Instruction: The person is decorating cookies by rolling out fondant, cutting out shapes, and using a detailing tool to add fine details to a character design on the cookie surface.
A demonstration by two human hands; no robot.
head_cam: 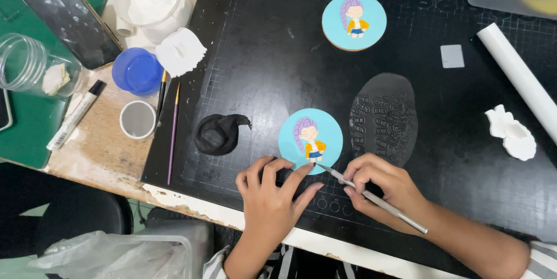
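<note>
Resting on the black mat (261, 52) just below frame centre, the cookie (310, 141) is lying flat with its blue face and small figure up. The left hand (270, 198) is spreading its fingers at the cookie's lower edge, fingertips touching the rim, apparently steadying it; this hand is gripping nothing. The right hand (383, 189) is pinching a thin metal tool (371, 198) pencil-fashion, fingers closed around the shaft, with the tip meeting the cookie's lower right edge. The low angle of the shaft is likely giving fine control at the rim.

Moving outward, a lump of black paste (219, 134) is sitting just left of the cookie, and a thin rolled-out dark sheet (384, 117) is lying just right of it, both within easy reach. Four more matching cookies (354, 22) are waiting at the top centre, three of them cut off by the frame edge, making five in all. A white roller (519, 78) is lying diagonally at the right, beside one white paste piece (510, 132).

At the left, off the mat, two brushes (173, 134) are lying side by side. One marker (75, 115), one blue lid (137, 71), one small cup (138, 119) and one clear jar (26, 65) are standing further left.
</note>
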